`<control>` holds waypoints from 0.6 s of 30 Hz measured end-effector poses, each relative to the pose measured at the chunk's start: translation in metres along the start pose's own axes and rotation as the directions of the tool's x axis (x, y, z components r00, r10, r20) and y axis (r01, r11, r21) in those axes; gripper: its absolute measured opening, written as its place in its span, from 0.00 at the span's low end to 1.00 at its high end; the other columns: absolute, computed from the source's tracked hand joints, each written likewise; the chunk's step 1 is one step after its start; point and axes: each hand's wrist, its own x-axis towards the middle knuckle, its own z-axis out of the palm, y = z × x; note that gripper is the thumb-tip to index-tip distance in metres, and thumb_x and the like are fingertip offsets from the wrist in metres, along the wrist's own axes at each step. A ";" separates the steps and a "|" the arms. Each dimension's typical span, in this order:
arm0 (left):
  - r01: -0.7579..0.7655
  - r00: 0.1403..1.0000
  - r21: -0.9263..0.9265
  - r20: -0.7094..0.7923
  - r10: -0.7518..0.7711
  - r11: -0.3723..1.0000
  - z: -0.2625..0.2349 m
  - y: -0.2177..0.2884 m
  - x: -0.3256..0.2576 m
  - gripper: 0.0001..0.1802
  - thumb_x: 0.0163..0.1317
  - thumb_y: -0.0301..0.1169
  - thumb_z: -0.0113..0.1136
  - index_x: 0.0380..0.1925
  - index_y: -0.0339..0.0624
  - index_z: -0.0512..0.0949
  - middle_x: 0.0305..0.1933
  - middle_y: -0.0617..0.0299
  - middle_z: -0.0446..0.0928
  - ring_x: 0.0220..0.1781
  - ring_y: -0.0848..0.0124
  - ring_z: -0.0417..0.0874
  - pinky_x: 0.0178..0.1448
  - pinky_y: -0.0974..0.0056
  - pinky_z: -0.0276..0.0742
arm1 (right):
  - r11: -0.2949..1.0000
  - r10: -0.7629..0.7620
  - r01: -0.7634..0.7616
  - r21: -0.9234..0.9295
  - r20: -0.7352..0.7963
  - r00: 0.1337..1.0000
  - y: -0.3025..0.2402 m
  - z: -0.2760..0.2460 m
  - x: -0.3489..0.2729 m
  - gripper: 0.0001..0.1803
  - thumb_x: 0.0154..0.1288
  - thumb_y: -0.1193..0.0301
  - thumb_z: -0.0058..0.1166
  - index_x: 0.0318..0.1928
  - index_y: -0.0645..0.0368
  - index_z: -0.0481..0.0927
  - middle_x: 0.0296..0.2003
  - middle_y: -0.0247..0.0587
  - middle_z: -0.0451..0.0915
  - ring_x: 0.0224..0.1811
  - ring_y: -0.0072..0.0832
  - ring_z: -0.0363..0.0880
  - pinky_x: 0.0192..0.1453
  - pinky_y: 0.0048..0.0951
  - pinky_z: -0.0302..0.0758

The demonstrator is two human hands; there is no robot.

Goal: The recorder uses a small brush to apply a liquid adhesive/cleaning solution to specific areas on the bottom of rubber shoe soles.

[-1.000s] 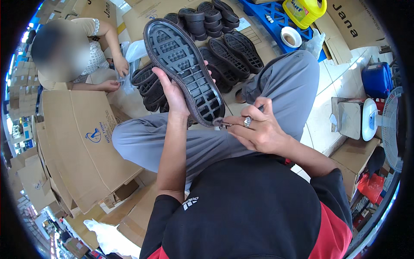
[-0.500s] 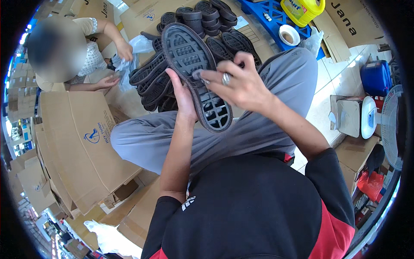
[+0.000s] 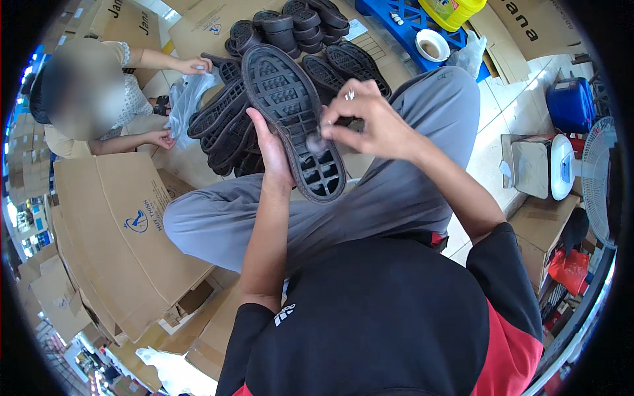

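A dark brown shoe sole (image 3: 281, 89) is held up over my lap, its hollow, ribbed inner face toward me and the open-grid end nearest me. My left hand (image 3: 274, 155) grips it from the left, thumb along the rim and the other fingers hidden behind. Over the sole's right edge, my right hand (image 3: 370, 122) pinches a small, blurred grey round pad (image 3: 317, 144) against or just above the gridded part. Whether the pad has a handle, I cannot tell. Just beyond, more dark soles (image 3: 221, 122) lie overlapped, and others (image 3: 274, 28) stand in stacks.
At the left a person's hands (image 3: 158, 138) hold a clear plastic bag (image 3: 188, 105). A large carton (image 3: 125, 237) stands beside my left knee. On a blue crate (image 3: 403, 30) at the far right are a white bowl (image 3: 432, 45) and a yellow jug (image 3: 456, 12). A fan (image 3: 598, 178) stands right.
My right hand and the pad have moved down the sole toward its gridded near end. The other person's upper hand has lifted, spreading the bag. The whole view has shifted slightly.
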 end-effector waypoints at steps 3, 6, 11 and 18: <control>0.056 0.994 0.033 0.087 -0.059 0.998 -0.006 -0.001 -0.004 0.49 0.54 0.72 0.23 0.55 0.38 0.64 0.48 0.50 0.73 0.43 0.58 0.78 0.45 0.55 0.78 | 0.971 -0.171 0.146 -0.188 -0.121 0.978 0.009 0.004 0.013 0.05 0.48 0.68 0.60 0.28 0.51 0.79 0.28 0.28 0.78 0.38 0.27 0.68 0.47 0.33 0.57; 0.107 0.990 -0.121 0.105 -0.095 0.987 -0.019 -0.001 0.004 0.49 0.55 0.71 0.24 0.59 0.38 0.60 0.53 0.44 0.69 0.48 0.55 0.76 0.50 0.51 0.76 | 0.896 -0.331 0.291 -0.334 -0.068 0.941 0.000 0.011 -0.001 0.08 0.43 0.69 0.59 0.27 0.51 0.77 0.32 0.25 0.78 0.37 0.26 0.69 0.47 0.35 0.58; 0.258 0.942 -0.348 0.300 -0.153 0.901 -0.047 0.002 0.014 0.44 0.60 0.65 0.30 0.60 0.37 0.59 0.57 0.41 0.66 0.46 0.56 0.76 0.48 0.53 0.77 | 0.995 -0.053 0.027 -0.099 -0.263 0.963 0.014 -0.018 -0.022 0.05 0.49 0.72 0.60 0.30 0.52 0.79 0.33 0.29 0.80 0.37 0.23 0.71 0.48 0.30 0.62; 0.464 0.810 -0.485 0.571 -0.133 0.741 -0.058 -0.002 0.038 0.33 0.66 0.49 0.40 0.67 0.53 0.47 0.54 0.47 0.67 0.43 0.61 0.77 0.40 0.60 0.78 | 0.806 0.497 -0.152 0.572 -0.516 0.698 0.080 -0.061 -0.017 0.06 0.59 0.72 0.57 0.35 0.60 0.80 0.28 0.27 0.77 0.32 0.10 0.70 0.39 0.14 0.65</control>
